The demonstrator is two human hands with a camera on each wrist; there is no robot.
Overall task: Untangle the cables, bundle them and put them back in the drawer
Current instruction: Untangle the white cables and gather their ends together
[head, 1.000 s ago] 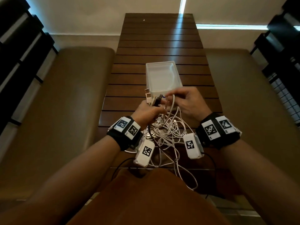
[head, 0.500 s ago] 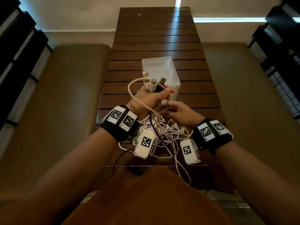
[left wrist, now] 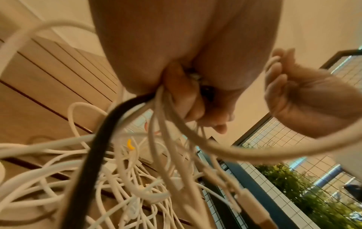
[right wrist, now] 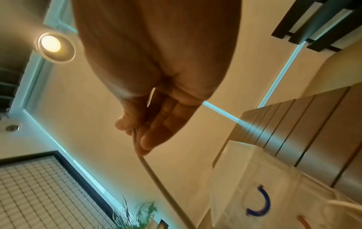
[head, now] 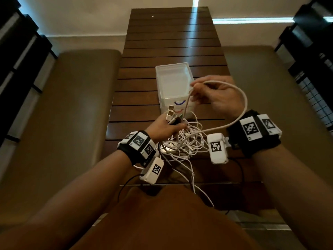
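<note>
A tangle of white cables (head: 185,141) with one black cable (left wrist: 94,155) lies on the slatted wooden table (head: 171,42) in front of me. My left hand (head: 167,126) grips several plug ends (head: 172,114) together above the pile. My right hand (head: 214,95), raised to the right of the white plastic drawer box (head: 173,82), pinches a thick white cable (head: 241,105) that loops around its wrist side and back down into the pile. In the right wrist view the fingers (right wrist: 156,131) pinch that cable (right wrist: 156,173).
Tan benches (head: 68,114) run along both sides of the table. The drawer box (right wrist: 264,186) stands open-topped just beyond the cable pile. Dark slatted frames (head: 16,51) stand at the far left and right. Some cable hangs over the table's near edge.
My right hand rose from the pile and moved up and right, drawing a loop of thick white cable out. My left hand dropped back toward the pile with the plugs.
</note>
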